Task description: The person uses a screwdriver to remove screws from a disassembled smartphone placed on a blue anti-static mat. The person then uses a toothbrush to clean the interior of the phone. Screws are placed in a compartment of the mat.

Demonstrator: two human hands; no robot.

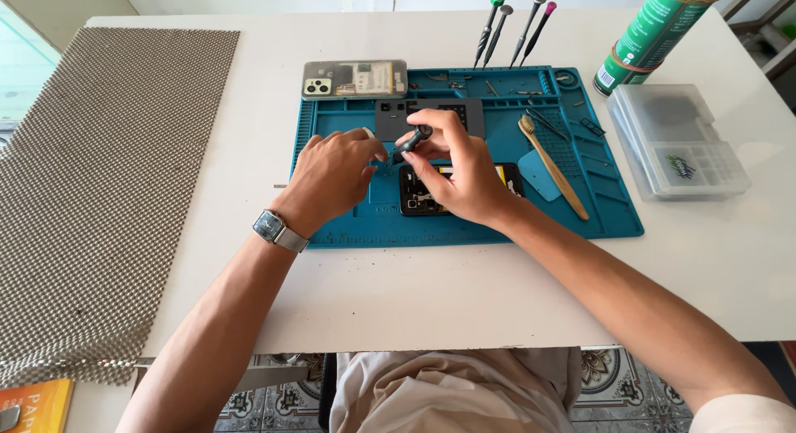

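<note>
Screwdriver (412,140) pinched in the right hand (456,172) above the opened phone (423,193) on the blue mat (613,209); left hand (332,172) curls loosely beside it, fingertips down (steadying, I'd judge; holding nothing visible).

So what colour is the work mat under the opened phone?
Teal blue; the work mat shows best in the head view.
</note>
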